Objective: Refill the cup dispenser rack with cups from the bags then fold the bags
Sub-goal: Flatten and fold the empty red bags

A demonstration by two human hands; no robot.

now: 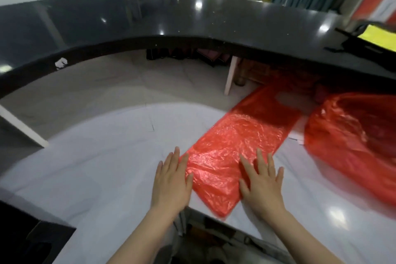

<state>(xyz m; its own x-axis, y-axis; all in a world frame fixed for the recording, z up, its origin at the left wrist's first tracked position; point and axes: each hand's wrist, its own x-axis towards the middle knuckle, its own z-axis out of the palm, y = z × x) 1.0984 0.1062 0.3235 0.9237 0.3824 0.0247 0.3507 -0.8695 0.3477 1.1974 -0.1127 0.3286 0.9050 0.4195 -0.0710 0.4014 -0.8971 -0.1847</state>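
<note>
Currently logged, left to right. Item one: my left hand (171, 180), flat, fingers straight, gripping nothing; it rested on the white counter (96, 173) with its fingertips touching the near-left edge of the flat red bag (235, 146), in my judgement to steady that edge for a fold. Item two: that bag, smoothed flat on the counter, long axis running from its closed end near me up and to the right, handle cut-out at the far end under the black shelf (171, 19). Item three: my right hand (261, 186), likewise flat and holding nothing, pressed down on the bag's near-right corner. Item four: a second red bag (353, 141), still puffed and unfolded, just beside the first on the right. No cups or rack in view.
</note>
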